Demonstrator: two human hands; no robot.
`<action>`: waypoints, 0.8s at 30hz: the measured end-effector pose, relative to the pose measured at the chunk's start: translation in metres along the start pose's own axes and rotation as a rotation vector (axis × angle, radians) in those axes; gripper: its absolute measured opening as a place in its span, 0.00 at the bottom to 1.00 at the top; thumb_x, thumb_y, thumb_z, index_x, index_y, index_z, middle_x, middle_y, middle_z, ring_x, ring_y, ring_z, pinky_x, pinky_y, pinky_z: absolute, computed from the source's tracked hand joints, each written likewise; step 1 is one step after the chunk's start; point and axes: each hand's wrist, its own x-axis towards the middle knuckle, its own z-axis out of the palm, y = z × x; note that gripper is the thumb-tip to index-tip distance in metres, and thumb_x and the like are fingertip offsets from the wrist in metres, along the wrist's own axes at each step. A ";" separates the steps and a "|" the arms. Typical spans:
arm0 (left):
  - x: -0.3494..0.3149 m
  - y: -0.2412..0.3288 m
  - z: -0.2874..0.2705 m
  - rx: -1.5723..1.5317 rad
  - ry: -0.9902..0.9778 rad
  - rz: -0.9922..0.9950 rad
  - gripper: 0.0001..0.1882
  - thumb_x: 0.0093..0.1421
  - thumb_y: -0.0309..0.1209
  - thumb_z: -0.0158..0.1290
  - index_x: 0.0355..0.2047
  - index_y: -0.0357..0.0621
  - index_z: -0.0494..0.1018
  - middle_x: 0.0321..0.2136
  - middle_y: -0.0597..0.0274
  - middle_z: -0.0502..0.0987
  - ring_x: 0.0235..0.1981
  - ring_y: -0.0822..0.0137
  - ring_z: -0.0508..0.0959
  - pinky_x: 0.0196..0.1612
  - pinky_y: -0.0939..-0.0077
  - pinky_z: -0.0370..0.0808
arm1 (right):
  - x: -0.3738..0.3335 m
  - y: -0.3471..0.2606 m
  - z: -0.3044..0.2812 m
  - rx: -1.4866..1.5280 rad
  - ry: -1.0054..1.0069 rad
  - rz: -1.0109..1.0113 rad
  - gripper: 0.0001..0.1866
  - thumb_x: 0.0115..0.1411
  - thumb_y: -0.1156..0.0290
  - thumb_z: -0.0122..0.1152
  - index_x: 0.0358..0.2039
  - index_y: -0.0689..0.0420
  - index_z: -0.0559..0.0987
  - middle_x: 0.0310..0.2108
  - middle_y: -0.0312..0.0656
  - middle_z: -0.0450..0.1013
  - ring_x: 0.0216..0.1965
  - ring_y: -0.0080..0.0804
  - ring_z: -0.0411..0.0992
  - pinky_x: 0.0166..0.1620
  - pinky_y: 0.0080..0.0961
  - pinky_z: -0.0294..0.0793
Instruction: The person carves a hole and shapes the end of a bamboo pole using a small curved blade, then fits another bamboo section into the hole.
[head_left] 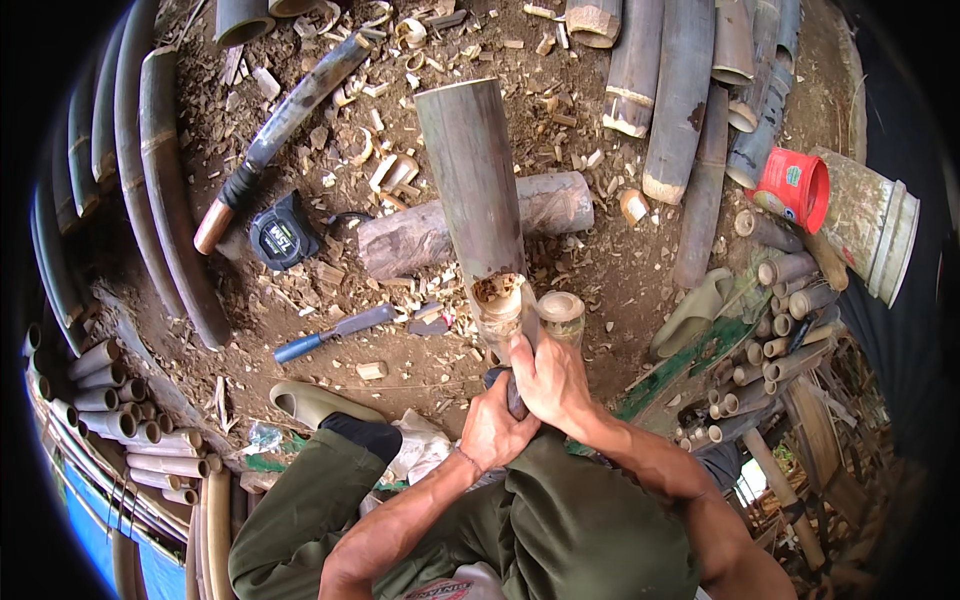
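A thick grey-brown bamboo tube (pixel 470 170) points away from me, lying across a short round log (pixel 410 240). Near my end, its side has a cut-out notch showing pale wood. My right hand (pixel 550 378) is closed at the tube's near end, its fingers partly hidden. Just below, my left hand (pixel 492 428) is wrapped round a dark handle; the rest of that tool is mostly hidden by my hands and the bamboo. A shorter bamboo piece (pixel 561 310) with a pale cut end stands right beside my right hand.
A blue-handled knife (pixel 335 332), a black tape measure (pixel 284 232) and a long tool with a wrapped handle (pixel 275 145) lie on the chip-strewn ground. Bamboo poles (pixel 165 190) line the left. A red container (pixel 792 188), a dirty bucket (pixel 870 220) and stacked bamboo pieces (pixel 790 300) stand right.
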 end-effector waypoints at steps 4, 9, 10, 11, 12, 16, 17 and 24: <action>-0.011 -0.013 -0.033 0.136 0.028 -0.017 0.20 0.50 0.34 0.63 0.41 0.37 0.72 0.31 0.45 0.81 0.29 0.54 0.82 0.36 0.62 0.79 | -0.016 -0.018 0.007 0.180 -0.163 -0.079 0.12 0.68 0.67 0.44 0.41 0.62 0.72 0.27 0.50 0.74 0.25 0.44 0.76 0.33 0.38 0.75; 0.012 0.045 -0.134 0.934 0.083 0.217 0.14 0.49 0.38 0.63 0.30 0.43 0.74 0.25 0.56 0.80 0.25 0.54 0.81 0.31 0.60 0.79 | 0.011 -0.046 0.034 1.107 -0.371 0.056 0.14 0.71 0.66 0.45 0.50 0.61 0.68 0.39 0.47 0.74 0.34 0.38 0.78 0.40 0.37 0.80; 0.016 0.065 -0.149 1.064 0.033 0.253 0.13 0.49 0.37 0.62 0.29 0.44 0.74 0.25 0.57 0.79 0.25 0.56 0.81 0.31 0.61 0.79 | 0.010 -0.046 0.037 1.388 -0.333 0.054 0.14 0.71 0.66 0.46 0.51 0.61 0.68 0.44 0.50 0.74 0.36 0.41 0.79 0.43 0.38 0.81; 0.021 0.088 -0.160 1.195 -0.005 0.289 0.11 0.50 0.36 0.61 0.29 0.45 0.75 0.25 0.58 0.79 0.26 0.57 0.81 0.31 0.61 0.79 | 0.013 -0.049 0.033 1.551 -0.381 0.067 0.15 0.71 0.66 0.46 0.53 0.60 0.67 0.47 0.48 0.73 0.38 0.43 0.79 0.46 0.39 0.80; 0.027 0.113 -0.162 1.319 -0.067 0.283 0.08 0.51 0.34 0.59 0.29 0.45 0.75 0.25 0.58 0.79 0.27 0.57 0.82 0.32 0.62 0.78 | 0.014 -0.052 0.028 1.715 -0.412 0.098 0.16 0.71 0.66 0.47 0.54 0.59 0.66 0.50 0.47 0.72 0.41 0.44 0.78 0.49 0.39 0.79; 0.061 0.203 -0.135 1.691 -0.300 0.242 0.04 0.51 0.30 0.57 0.26 0.47 0.79 0.24 0.60 0.81 0.28 0.59 0.82 0.31 0.64 0.77 | 0.022 -0.043 0.006 2.144 -0.520 0.168 0.17 0.72 0.64 0.45 0.58 0.53 0.66 0.52 0.45 0.73 0.48 0.43 0.77 0.57 0.41 0.74; 0.050 0.219 -0.134 1.769 -0.324 0.145 0.04 0.51 0.31 0.57 0.25 0.47 0.80 0.24 0.61 0.81 0.29 0.60 0.83 0.31 0.65 0.77 | 0.018 -0.054 0.008 2.219 -0.614 0.216 0.17 0.72 0.63 0.44 0.58 0.52 0.67 0.51 0.45 0.74 0.48 0.42 0.77 0.57 0.41 0.74; 0.083 0.245 -0.097 1.848 -0.398 0.235 0.09 0.58 0.35 0.56 0.23 0.50 0.81 0.24 0.64 0.82 0.28 0.64 0.83 0.29 0.70 0.76 | 0.025 -0.032 0.004 2.470 -0.744 0.188 0.21 0.73 0.55 0.36 0.58 0.51 0.70 0.43 0.39 0.79 0.41 0.35 0.79 0.55 0.41 0.75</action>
